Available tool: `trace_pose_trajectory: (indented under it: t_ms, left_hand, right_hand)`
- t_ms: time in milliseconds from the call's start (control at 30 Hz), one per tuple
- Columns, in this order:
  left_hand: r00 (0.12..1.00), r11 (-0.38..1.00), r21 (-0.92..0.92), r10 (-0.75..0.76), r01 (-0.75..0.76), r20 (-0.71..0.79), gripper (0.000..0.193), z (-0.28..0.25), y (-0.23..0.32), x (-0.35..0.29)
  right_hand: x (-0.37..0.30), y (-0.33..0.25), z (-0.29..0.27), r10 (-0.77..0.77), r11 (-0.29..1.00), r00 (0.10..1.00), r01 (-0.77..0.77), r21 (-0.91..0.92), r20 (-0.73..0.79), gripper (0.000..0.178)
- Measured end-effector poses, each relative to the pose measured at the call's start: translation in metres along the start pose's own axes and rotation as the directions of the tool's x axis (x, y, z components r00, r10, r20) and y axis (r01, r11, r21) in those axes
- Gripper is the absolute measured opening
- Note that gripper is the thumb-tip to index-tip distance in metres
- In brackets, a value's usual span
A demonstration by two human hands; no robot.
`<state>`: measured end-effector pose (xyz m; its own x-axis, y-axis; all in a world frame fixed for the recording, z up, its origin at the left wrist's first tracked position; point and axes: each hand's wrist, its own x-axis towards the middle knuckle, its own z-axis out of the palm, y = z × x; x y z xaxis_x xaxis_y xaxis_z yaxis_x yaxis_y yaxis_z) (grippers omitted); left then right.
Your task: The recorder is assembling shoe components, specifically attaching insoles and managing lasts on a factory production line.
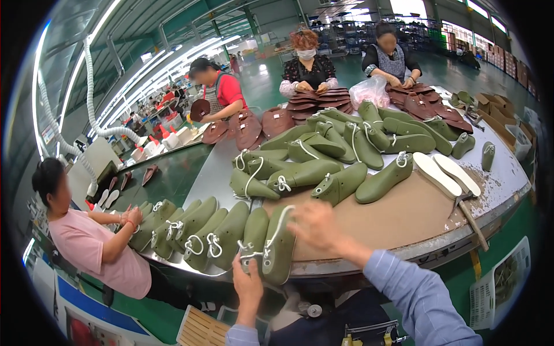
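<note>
Two green shoe lasts stand side by side at the table's front edge, a left one (254, 228) and a right one (279, 248). A white cord (277, 230) runs between their lower ends and up along the right last. My left hand (248, 288) is closed at the lower end of the left last, thumb and fingers at its cord. Beside the top of the right last, my right hand (316, 225) is curled and slightly blurred; the upper stretch of the cord reaches its fingertips.
More corded lasts (196, 225) line the left edge, where a person in pink (98, 242) handles some. A pile of lasts (329, 150) fills the middle. White insoles (438, 176) and a hammer (472, 222) lie right. Three people work with brown pieces (317, 104) across the table.
</note>
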<state>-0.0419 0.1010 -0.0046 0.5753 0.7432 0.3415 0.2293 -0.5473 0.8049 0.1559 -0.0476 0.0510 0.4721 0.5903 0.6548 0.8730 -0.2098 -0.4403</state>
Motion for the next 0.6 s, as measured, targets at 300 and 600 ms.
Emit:
trace_pose_trajectory:
  t_ms: [300,600]
  left_hand:
    - [0.953,0.925,0.284,0.288,-0.252,-0.094,0.066,-0.005,0.020,-0.013]
    - [0.903,0.770,0.518,0.428,-0.373,0.013,0.070,0.027,0.028,-0.006]
  right_hand:
    - [0.015,0.138,0.002,-0.195,0.837,0.973,0.232,-0.496,0.126,0.019]
    - [0.050,0.129,-0.031,0.339,0.715,0.858,0.032,-0.698,0.386,0.038]
